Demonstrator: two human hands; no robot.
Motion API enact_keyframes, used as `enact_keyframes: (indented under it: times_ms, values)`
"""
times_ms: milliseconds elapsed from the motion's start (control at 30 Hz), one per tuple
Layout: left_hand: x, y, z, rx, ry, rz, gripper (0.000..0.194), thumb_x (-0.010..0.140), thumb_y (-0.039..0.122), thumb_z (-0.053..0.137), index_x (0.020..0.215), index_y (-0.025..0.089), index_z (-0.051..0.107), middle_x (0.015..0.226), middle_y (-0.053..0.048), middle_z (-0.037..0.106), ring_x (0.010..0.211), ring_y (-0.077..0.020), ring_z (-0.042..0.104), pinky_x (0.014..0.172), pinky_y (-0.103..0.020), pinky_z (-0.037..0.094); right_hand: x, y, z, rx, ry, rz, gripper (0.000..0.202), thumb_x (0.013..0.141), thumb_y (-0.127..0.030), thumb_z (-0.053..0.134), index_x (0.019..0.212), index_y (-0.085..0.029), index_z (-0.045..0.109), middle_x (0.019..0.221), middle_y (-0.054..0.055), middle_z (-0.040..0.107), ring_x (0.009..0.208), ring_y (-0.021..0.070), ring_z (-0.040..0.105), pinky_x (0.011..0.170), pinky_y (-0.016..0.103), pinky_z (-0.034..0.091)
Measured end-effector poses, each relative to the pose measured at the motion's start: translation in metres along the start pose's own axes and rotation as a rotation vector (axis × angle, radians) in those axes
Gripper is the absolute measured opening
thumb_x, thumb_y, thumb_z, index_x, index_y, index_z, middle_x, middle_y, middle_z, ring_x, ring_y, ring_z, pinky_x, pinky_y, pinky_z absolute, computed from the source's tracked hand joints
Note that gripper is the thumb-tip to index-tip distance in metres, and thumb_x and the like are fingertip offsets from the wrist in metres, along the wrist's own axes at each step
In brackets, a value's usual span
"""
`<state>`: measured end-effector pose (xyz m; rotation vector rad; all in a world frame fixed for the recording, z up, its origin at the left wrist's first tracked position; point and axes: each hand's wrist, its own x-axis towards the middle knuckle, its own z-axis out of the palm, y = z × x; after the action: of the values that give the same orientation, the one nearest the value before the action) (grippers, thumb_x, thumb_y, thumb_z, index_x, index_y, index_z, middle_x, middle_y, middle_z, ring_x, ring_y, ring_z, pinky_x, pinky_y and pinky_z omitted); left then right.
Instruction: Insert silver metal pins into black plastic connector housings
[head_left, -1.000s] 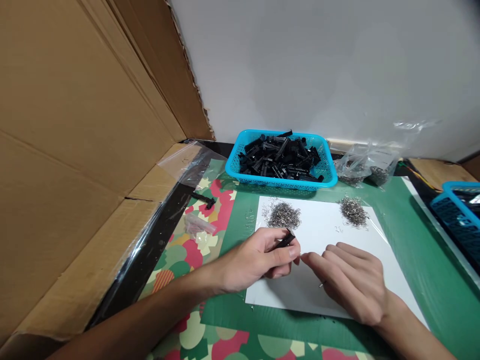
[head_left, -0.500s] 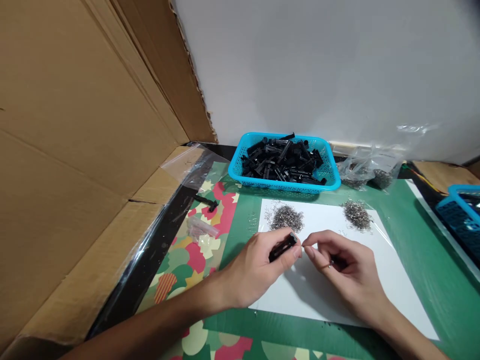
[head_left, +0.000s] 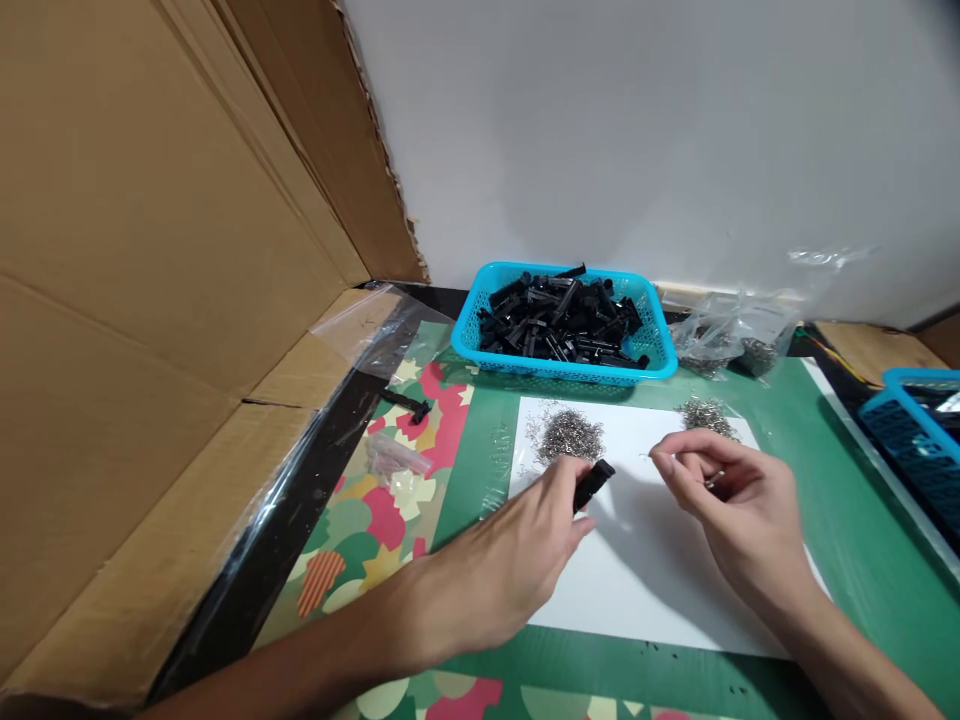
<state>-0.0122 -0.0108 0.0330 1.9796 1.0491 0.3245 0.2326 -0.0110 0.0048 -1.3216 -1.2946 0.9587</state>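
Note:
My left hand (head_left: pixel 525 555) is closed around a black plastic part (head_left: pixel 595 484), whose end sticks out past the thumb side. Over the right half of the white sheet (head_left: pixel 637 560) is my right hand (head_left: pixel 742 500), thumb and forefinger pinched together. A tiny thin metal piece (head_left: pixel 646 456) seems to show at those fingertips, too small to make out well. Just beyond my left hand lies a heap of small metal pieces (head_left: pixel 571 436). A second metal heap (head_left: pixel 706 417) sits behind my right hand, partly covered by it.
A blue basket (head_left: pixel 562 371) full of black parts stands at the back. Plastic bags of metal pieces (head_left: pixel 739 345) lie to its right. One loose black part (head_left: pixel 405 404) and a small clear bag (head_left: pixel 397 455) are at left, beside cardboard (head_left: pixel 150 300). Another blue basket (head_left: pixel 911 430) is far right.
My hands have moved apart. The left has turned over, tilting the black part to the right, while the pinched right hand has shifted right and away toward the second heap.

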Motion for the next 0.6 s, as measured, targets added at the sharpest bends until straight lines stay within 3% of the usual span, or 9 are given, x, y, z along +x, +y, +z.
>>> enact_keyframes:
  times_ms: [67, 133, 233, 333, 467, 600]
  values:
    - [0.001, 0.003, -0.002, 0.005, -0.042, 0.056, 0.036, 0.115, 0.033, 0.049, 0.151, 0.029, 0.046, 0.141, -0.010, 0.067, 0.127, -0.0278, 0.068, 0.102, -0.038, 0.054, 0.002, 0.003, -0.005, 0.010, 0.033, 0.002, 0.018, 0.094, -0.037, 0.080, 0.091, -0.020, 0.078, 0.060, -0.007, 0.034, 0.055, 0.0109, 0.029, 0.053, 0.028, 0.023]
    - [0.004, 0.007, -0.005, 0.011, -0.069, 0.070, 0.044, 0.110, 0.032, 0.062, 0.153, 0.031, 0.048, 0.135, -0.006, 0.072, 0.119, -0.0254, 0.072, 0.093, -0.033, 0.056, 0.003, 0.003, -0.010, 0.008, 0.057, 0.000, 0.019, 0.093, -0.038, 0.081, 0.091, -0.020, 0.078, 0.059, -0.007, 0.033, 0.055, 0.0111, 0.029, 0.053, 0.029, 0.023]
    - [0.009, 0.009, -0.006, 0.168, -0.075, 0.058, 0.028, 0.105, 0.041, 0.069, 0.125, 0.021, 0.067, 0.099, -0.003, 0.078, 0.089, -0.0250, 0.076, 0.070, -0.031, 0.052, 0.005, 0.000, -0.015, -0.045, 0.033, 0.005, 0.020, 0.093, -0.038, 0.081, 0.088, -0.019, 0.078, 0.059, -0.007, 0.033, 0.054, 0.0112, 0.029, 0.052, 0.028, 0.022]
    - [0.012, 0.004, 0.000, 0.426, -0.046, 0.082, 0.038, 0.106, 0.054, 0.063, 0.098, 0.017, 0.069, 0.078, -0.003, 0.074, 0.073, -0.0268, 0.074, 0.063, -0.033, 0.045, 0.009, -0.007, -0.018, -0.109, -0.138, 0.053, 0.024, 0.093, -0.040, 0.078, 0.083, -0.018, 0.078, 0.059, -0.007, 0.031, 0.053, 0.0106, 0.028, 0.050, 0.027, 0.021]
    - [0.010, -0.008, 0.012, 0.588, 0.027, 0.162, 0.042, 0.108, 0.057, 0.057, 0.103, 0.017, 0.067, 0.076, -0.004, 0.072, 0.071, -0.0276, 0.072, 0.062, -0.034, 0.041, 0.012, -0.011, -0.016, -0.181, -0.420, 0.207, 0.022, 0.090, -0.035, 0.074, 0.078, -0.017, 0.078, 0.057, -0.006, 0.038, 0.053, 0.0103, 0.032, 0.050, 0.026, 0.023]
    - [0.009, -0.012, 0.018, 0.636, 0.080, 0.174, 0.039, 0.107, 0.056, 0.058, 0.101, 0.018, 0.064, 0.075, -0.003, 0.069, 0.070, -0.0266, 0.069, 0.062, -0.034, 0.040, 0.011, -0.012, -0.012, -0.279, -0.500, 0.284, 0.021, 0.088, -0.032, 0.071, 0.077, -0.016, 0.077, 0.061, -0.002, 0.056, 0.058, 0.0111, 0.039, 0.052, 0.025, 0.028]
